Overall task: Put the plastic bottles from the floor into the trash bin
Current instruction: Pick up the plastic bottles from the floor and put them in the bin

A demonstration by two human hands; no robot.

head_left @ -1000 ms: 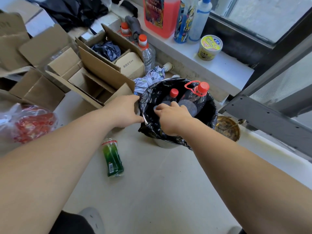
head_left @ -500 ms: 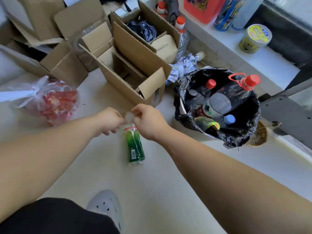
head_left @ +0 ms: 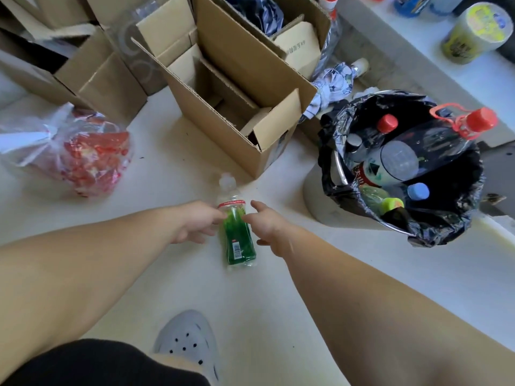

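A green plastic bottle (head_left: 239, 240) with a clear cap lies on the pale floor, cap pointing away from me. My left hand (head_left: 196, 222) is at its left side and my right hand (head_left: 264, 225) at its right side, fingers apart and touching or nearly touching the bottle near its neck. Neither hand has closed around it. To the right stands the trash bin (head_left: 331, 165) lined with a black bag, holding several bottles, among them a large clear one with a red cap (head_left: 434, 146).
An open cardboard box (head_left: 250, 79) stands just beyond the bottle, with more boxes behind. A clear bag of red items (head_left: 83, 154) lies at the left. A white ledge with a yellow tub (head_left: 473, 32) runs at the back right. My grey shoe (head_left: 189, 344) is below.
Both hands left the bin, moved left and down to the green bottle, and now flank it with fingers apart. The view tilted down toward the floor.
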